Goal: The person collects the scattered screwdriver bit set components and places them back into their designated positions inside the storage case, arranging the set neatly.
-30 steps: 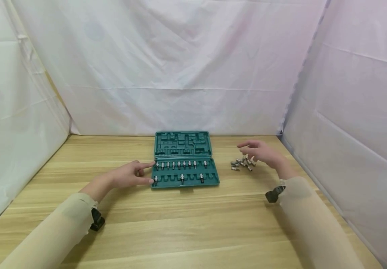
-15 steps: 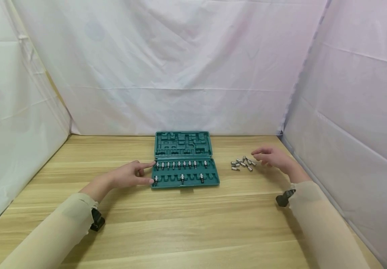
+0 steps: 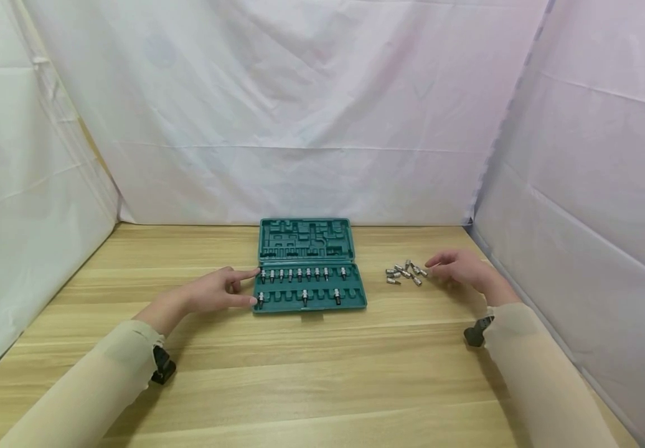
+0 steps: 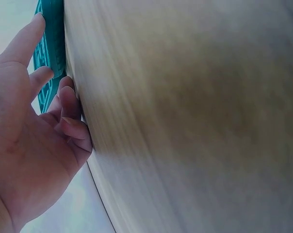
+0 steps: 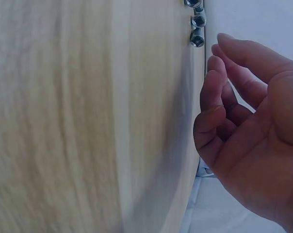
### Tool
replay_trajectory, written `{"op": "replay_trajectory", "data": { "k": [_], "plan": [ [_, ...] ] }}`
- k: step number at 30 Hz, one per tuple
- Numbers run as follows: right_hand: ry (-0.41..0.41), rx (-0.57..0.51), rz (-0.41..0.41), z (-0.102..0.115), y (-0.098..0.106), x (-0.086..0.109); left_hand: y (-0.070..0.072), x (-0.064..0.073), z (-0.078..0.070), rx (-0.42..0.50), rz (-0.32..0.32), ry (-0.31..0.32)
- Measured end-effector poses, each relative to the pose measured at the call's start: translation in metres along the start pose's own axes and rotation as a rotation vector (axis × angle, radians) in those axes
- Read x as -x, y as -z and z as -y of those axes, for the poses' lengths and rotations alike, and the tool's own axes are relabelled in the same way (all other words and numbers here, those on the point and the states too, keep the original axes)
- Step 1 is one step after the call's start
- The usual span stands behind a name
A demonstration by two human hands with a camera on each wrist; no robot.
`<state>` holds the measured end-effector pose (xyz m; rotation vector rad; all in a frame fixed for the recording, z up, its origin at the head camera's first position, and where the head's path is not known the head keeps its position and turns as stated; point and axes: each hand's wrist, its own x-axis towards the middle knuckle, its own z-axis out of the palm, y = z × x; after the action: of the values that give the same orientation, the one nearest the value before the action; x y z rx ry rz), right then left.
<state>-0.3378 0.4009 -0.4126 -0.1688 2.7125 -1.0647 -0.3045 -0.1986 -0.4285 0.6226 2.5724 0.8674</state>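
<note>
An open green plastic case lies mid-table, its lid folded back. Silver bit sockets with dark tips sit in it, most along the upper row, several in the lower. My left hand lies at its left edge, straight index finger and thumb touching that side; the left wrist view shows the other fingers curled against the table beside the case. To the right is a loose pile of bit sockets. My right hand is just right of the pile, fingers loosely bent, with nothing visible in them in the right wrist view.
The wood-grain table is enclosed by a white back curtain and cloth side walls. Several slots in the case's lower row hold no bit socket. A dark wrist camera sits at my right cuff.
My right hand has moved from above the bit socket pile to its right side and lowered, uncovering the pile. The left hand and the case stay as they were.
</note>
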Motion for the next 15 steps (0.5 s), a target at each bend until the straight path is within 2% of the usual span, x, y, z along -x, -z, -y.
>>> {"op": "replay_trajectory", "data": {
  "k": [7, 15],
  "plan": [
    [-0.059, 0.062, 0.034, 0.0037, -0.0005, -0.0004, -0.0004, 0.0002, 0.0001, 0.001, 0.0, 0.001],
    [-0.078, 0.132, 0.037, 0.0071, -0.003, -0.0053, -0.001, -0.0002, 0.0005, 0.0, -0.003, 0.005]
  ]
}}
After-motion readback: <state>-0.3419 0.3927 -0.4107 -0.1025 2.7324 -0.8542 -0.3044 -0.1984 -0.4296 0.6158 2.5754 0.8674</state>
